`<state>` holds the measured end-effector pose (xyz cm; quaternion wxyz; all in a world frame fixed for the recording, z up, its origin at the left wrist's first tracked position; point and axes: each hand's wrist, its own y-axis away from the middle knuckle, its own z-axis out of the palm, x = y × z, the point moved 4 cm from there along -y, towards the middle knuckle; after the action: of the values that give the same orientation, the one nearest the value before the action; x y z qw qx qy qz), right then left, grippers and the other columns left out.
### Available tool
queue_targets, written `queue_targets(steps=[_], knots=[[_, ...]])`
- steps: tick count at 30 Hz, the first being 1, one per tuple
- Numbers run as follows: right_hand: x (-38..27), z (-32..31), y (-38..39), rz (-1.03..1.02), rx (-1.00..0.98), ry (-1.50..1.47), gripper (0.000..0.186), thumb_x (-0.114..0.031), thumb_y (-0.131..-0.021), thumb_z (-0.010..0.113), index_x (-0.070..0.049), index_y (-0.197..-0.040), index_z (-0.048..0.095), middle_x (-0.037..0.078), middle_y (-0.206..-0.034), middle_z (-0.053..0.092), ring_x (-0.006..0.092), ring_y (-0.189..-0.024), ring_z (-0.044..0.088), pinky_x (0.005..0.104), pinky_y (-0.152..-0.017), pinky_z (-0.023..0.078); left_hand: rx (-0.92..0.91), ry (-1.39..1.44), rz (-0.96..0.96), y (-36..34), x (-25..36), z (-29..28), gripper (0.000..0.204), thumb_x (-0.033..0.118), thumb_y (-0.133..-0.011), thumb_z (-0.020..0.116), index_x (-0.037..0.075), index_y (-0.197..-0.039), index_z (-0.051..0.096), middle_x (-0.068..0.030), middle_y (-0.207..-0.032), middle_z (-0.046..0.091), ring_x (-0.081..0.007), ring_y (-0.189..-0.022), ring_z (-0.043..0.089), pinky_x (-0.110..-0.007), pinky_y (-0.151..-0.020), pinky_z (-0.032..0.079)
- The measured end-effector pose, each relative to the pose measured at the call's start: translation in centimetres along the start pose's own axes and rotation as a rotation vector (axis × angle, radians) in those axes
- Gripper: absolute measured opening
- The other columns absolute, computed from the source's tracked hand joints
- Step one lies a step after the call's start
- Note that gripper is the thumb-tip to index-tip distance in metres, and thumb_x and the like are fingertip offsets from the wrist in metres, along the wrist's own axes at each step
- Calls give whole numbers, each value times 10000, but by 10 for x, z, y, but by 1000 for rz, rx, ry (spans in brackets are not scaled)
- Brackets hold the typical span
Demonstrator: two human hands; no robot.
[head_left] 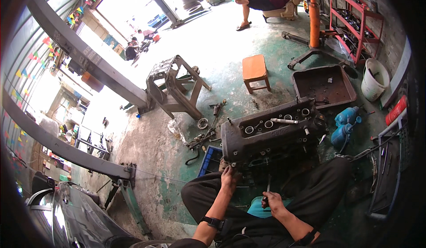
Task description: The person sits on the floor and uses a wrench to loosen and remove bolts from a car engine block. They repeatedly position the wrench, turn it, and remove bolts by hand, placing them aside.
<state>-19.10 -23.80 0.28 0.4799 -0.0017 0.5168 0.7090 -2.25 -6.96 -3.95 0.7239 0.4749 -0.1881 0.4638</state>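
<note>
A dark engine with its valve cover point(275, 135) stands on the floor in front of my knees, round holes along its top. My left hand point(228, 179) reaches to its near left corner, fingers closed around a small part there that I cannot make out. In front of my lap, my right hand point(276, 204) grips the dark handle of a screwdriver-like tool point(268, 186), its thin metal shaft pointing up toward the engine's near side. The tool's tip is hard to see against the dark engine. A pale metal bar point(284, 121) lies on top of the cover.
A blue crate point(210, 161) sits left of the engine; loose metal parts point(205, 137) lie beyond it. Farther off are a grey stool point(175, 86), an orange stool point(254, 69) and a brown drip tray point(324, 86). Blue bottles point(344, 128) and a tool rack point(386, 172) stand right.
</note>
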Motion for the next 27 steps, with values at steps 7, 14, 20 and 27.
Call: queue_targets(steps=[7, 14, 20, 27], knots=[[-1, 1, 2, 31, -24, 22, 283, -191, -901, 478, -37, -677, 402, 80, -567, 402, 194, -512, 383, 402, -523, 313, -24, -65, -4, 11, 1, 1, 286, 212, -900, 530, 74, -1148, 502, -46, -1043, 584, -195, -940, 565, -369, -741, 497], [-2, 2, 3, 19, -29, 15, 260, -189, -887, 485, -17, -693, 461, 85, -562, 449, 197, -498, 433, 369, -508, 350, -33, 60, -58, -2, -2, -4, 263, 226, -921, 466, 63, -1123, 506, -61, -1034, 586, -213, -915, 576, -384, -755, 494], [0, -1, 2, 1, -15, 4, 241, -179, -855, 511, 1, -695, 523, 94, -547, 495, 194, -482, 489, 323, -498, 402, -64, -16, -1, -2, 0, -2, 275, 221, -917, 471, 54, -1132, 501, -68, -1056, 583, -217, -912, 576, -385, -730, 502], [0, -3, 1, -9, -15, -7, 229, -170, -847, 518, 3, -698, 525, 95, -553, 501, 194, -485, 495, 320, -507, 418, -26, -10, -6, 3, 3, 3, 285, 234, -915, 492, 60, -1141, 508, -57, -1077, 579, -207, -917, 575, -369, -718, 501]])
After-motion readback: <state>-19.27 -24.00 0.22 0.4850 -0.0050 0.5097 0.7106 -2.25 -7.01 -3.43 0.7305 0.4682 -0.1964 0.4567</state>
